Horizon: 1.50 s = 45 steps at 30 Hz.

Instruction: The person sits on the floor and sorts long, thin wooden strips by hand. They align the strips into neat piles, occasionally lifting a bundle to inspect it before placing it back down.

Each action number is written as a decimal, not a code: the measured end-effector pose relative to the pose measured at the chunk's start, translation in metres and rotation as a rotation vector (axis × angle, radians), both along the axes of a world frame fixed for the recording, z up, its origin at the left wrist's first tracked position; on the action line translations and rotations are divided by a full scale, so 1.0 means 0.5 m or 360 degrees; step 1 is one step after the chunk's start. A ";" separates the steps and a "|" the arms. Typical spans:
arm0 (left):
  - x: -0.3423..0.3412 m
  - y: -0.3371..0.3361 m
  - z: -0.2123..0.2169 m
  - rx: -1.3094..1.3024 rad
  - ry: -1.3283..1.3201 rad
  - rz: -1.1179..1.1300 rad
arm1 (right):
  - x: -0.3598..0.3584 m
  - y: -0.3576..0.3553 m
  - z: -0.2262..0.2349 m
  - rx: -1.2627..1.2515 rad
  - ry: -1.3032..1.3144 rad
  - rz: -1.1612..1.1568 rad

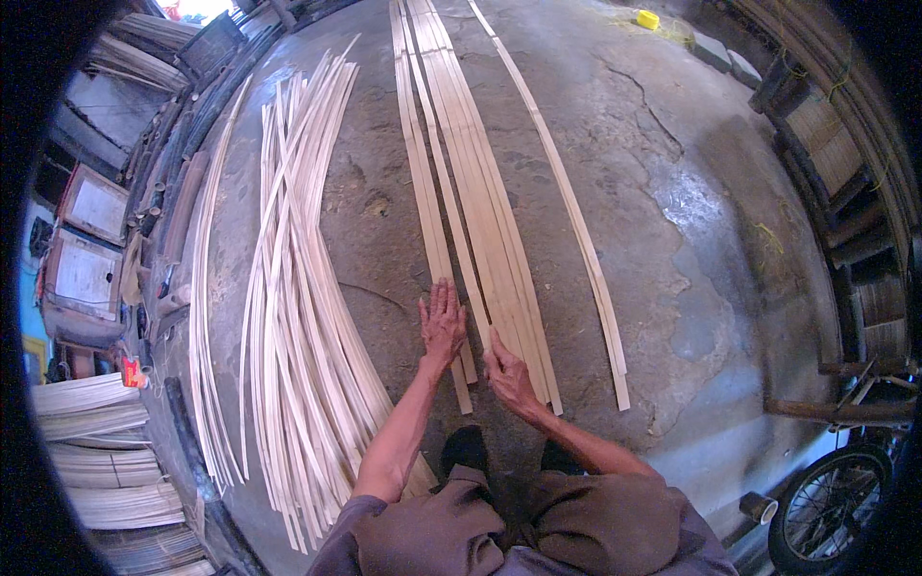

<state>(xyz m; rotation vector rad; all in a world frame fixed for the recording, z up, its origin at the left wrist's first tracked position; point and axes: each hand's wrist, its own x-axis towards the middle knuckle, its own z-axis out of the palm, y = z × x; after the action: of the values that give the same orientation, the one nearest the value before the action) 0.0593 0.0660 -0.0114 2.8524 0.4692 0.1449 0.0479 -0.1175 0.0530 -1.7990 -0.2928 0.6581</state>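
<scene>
Our right hand [510, 375] has its fingers closed on the near end of a narrow strip [462, 230], probably so that its line can be steered from the end. Our left hand [444, 322] is clamped on nothing: its fingers are laid out over the left-hand strips [432, 211], seemingly to steady them against the floor [701, 317]. The held strip runs away from us between those and a broad row of strips [495, 240], whose edges lie side by side, perhaps so that they stay parallel. Well apart to our right lie a few more strips [576, 221], as if set aside. On our left a loose heap [307, 250] fans out and crosses over itself, likely within easy reach. Farther out, stacked bundles [106, 422] line the left side, and a spoked wheel [834, 504] stands at lower right
</scene>
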 end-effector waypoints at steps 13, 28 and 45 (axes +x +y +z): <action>-0.017 0.017 0.020 -0.0132 -0.0133 -0.0043 | 0.008 0.030 -0.031 -0.0125 -0.0544 0.0096; 0.014 0.011 0.121 -0.1844 -0.0705 0.0956 | -0.018 0.086 -0.004 0.0032 -0.0216 0.0385; 0.055 -0.182 0.229 -0.1902 -0.0991 0.0530 | -0.049 -0.029 0.009 0.0074 -0.0444 -0.0169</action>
<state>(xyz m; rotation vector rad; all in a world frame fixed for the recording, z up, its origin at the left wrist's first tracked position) 0.0867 -0.0252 0.1032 1.4527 0.5984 0.5609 0.0233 -0.1321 0.0576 -1.8481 -0.3930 0.3226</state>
